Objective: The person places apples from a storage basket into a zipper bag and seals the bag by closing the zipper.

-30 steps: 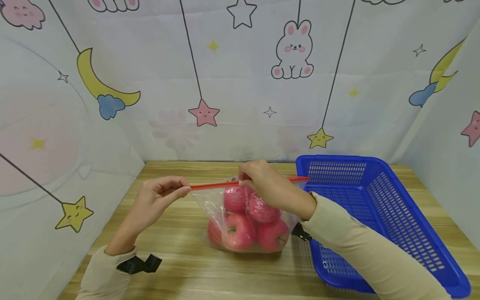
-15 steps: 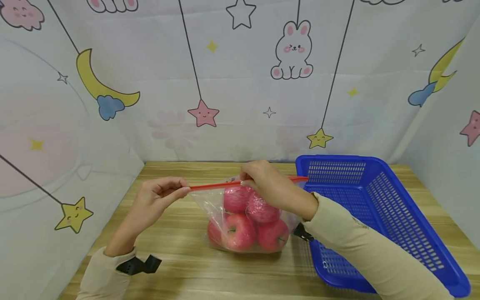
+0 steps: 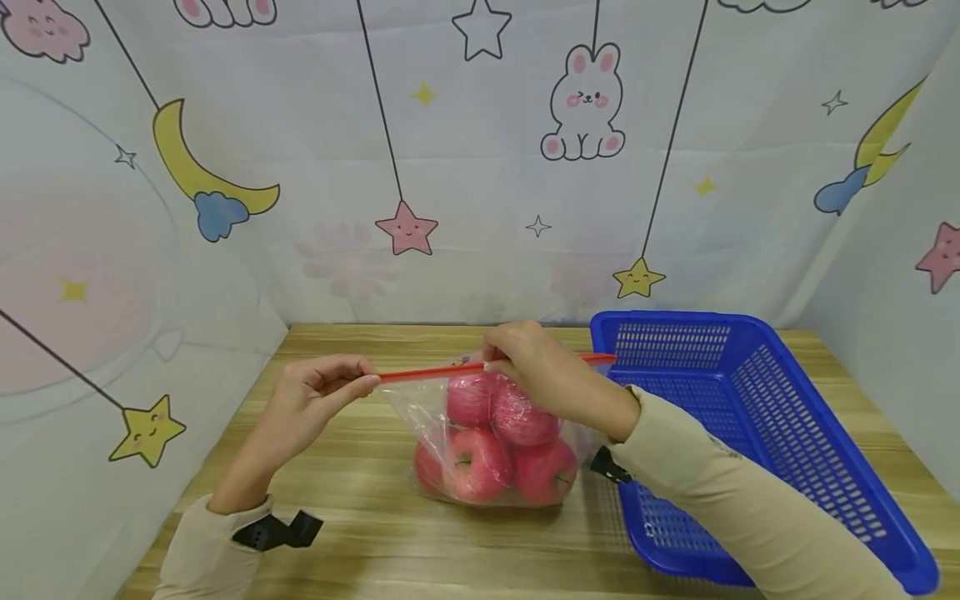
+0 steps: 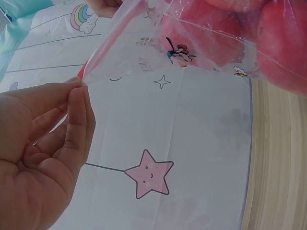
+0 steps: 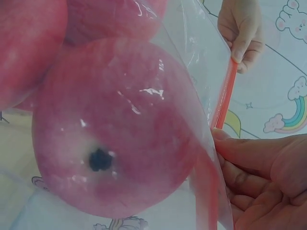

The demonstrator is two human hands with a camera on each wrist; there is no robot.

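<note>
A clear zip bag [image 3: 408,408] with a red seal strip stands upright on the table, filled with several red apples [image 3: 480,467]. My left hand [image 3: 318,400] pinches the left end of the strip between thumb and fingers, as the left wrist view also shows. Near the middle of the strip, my right hand [image 3: 536,367] pinches the seal between thumb and fingers. In the right wrist view one apple [image 5: 115,129] fills much of the picture behind the film. Part of the strip and an upper apple are hidden behind the right hand.
A blue plastic basket [image 3: 750,325] stands at the right of the wooden table [image 3: 375,533], under my right forearm. A white patterned cloth [image 3: 480,167] hangs behind and at both sides. Black devices sit on both wrists.
My right hand has slid slightly to the right along the red strip. The left hand keeps its pinch at the left end, and the bag of apples has hardly moved.
</note>
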